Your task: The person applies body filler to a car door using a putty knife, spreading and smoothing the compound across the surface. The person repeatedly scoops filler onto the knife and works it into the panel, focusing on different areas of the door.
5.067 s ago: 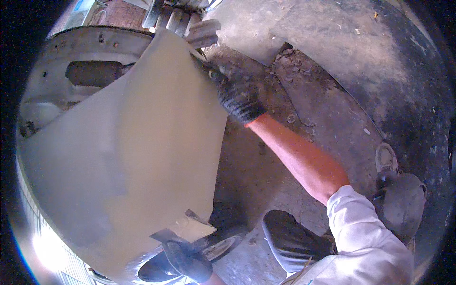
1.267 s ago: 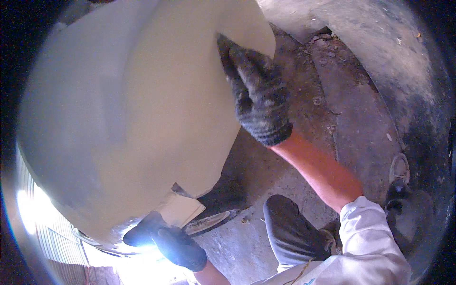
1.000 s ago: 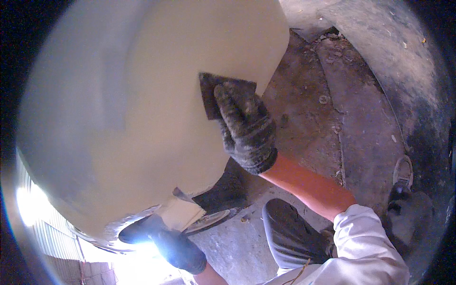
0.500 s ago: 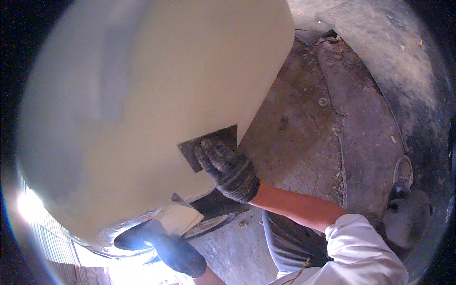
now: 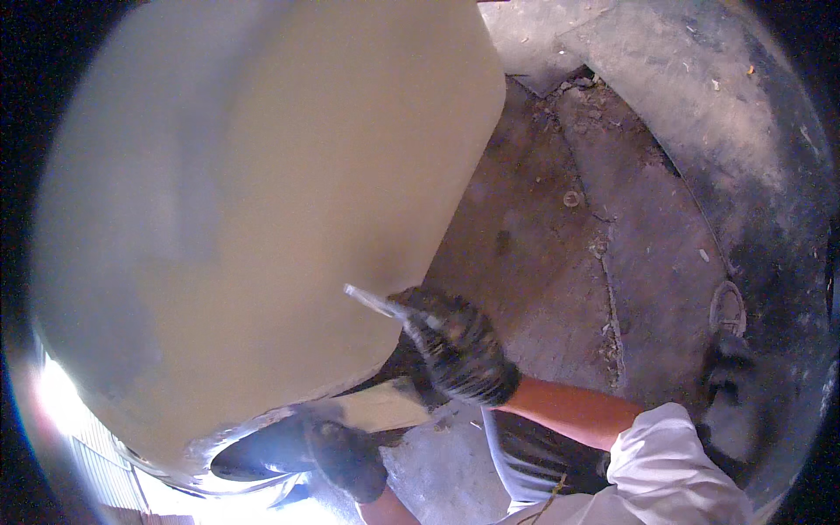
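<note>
A large curved body panel [image 5: 324,166], coated beige with grey patches, fills the left and middle. My right hand [image 5: 459,341], in a dark, worn knit glove, is closed on a thin, flat plate [image 5: 374,301]. The plate shows nearly edge-on, its far end over the panel's lower right part; whether it touches cannot be made out. Low down, beside the panel's bottom edge, my left hand [image 5: 343,451] wears a dark glove and is closed round a pale beige, flat rectangular piece [image 5: 385,408]. Its fingers are partly lost in shadow and glare.
Stained concrete floor [image 5: 560,254] with cracks and debris spreads to the right of the panel. A ring-shaped bit [image 5: 571,199] lies on it. My shoe [image 5: 728,311] stands at the far right. Bright light glares at the lower left near a ribbed sheet [image 5: 96,468].
My right hand has drawn down and right, turning the plate from flat against the panel to edge-on. My left hand and the pale piece have shifted slightly right; the view has moved a little.
</note>
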`<state>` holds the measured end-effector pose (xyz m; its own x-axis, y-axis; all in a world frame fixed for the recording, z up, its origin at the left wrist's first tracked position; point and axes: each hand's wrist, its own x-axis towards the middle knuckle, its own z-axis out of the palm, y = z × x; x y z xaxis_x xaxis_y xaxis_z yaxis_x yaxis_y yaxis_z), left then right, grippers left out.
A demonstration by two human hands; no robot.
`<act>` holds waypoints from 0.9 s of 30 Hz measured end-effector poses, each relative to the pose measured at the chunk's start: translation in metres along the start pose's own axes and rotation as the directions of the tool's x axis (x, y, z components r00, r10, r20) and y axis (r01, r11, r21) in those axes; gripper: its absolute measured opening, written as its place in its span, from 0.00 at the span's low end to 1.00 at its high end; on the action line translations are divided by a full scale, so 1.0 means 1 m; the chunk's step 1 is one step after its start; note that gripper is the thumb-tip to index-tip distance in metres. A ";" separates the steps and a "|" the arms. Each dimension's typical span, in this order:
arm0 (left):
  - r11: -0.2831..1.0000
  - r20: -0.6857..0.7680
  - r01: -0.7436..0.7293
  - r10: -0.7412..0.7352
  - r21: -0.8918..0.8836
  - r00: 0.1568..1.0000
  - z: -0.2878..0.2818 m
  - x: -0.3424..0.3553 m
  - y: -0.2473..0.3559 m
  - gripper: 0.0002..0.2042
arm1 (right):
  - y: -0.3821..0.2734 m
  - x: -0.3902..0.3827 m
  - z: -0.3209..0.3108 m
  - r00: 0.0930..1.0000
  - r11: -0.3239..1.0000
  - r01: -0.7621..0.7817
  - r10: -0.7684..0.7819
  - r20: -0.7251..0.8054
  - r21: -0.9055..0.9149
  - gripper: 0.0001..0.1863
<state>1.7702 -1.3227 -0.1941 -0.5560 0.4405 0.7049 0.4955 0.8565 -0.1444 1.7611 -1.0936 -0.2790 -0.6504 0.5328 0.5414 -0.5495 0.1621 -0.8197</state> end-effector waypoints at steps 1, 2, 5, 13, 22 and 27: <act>0.977 0.072 0.036 -0.021 -0.208 0.997 0.005 0.003 0.010 0.23 | -0.007 0.001 -0.016 0.998 0.998 -0.049 0.051 -0.036 0.051 0.16; 0.851 0.199 0.246 -0.170 -0.464 0.965 0.009 0.008 0.021 0.24 | -0.011 0.005 -0.030 0.993 1.000 0.009 -0.007 -0.119 0.010 0.15; 0.277 0.563 0.662 -0.362 -0.696 0.743 0.018 0.026 0.052 0.22 | -0.024 0.010 -0.063 0.942 0.864 0.276 -0.329 -0.060 -0.420 0.14; 0.386 0.418 0.539 -0.356 -0.748 0.835 0.034 0.070 0.115 0.15 | -0.006 0.004 -0.115 0.951 0.923 0.279 -0.229 0.206 -0.265 0.14; 0.474 0.196 0.257 -0.175 -0.842 0.965 0.047 0.084 0.148 0.15 | 0.008 0.035 -0.148 0.952 0.929 0.291 -0.304 -0.022 -0.227 0.23; 0.590 0.156 0.222 -0.162 -0.776 0.974 0.054 0.085 0.167 0.27 | 0.005 0.015 -0.115 0.911 0.858 0.372 -0.410 -0.037 -0.354 0.25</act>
<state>1.7695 -1.1274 -0.1958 -0.7260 0.3324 0.6020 0.6868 0.3944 0.6105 1.8091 -0.9895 -0.2964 -0.3477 0.4501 0.8225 -0.5279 0.6310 -0.5685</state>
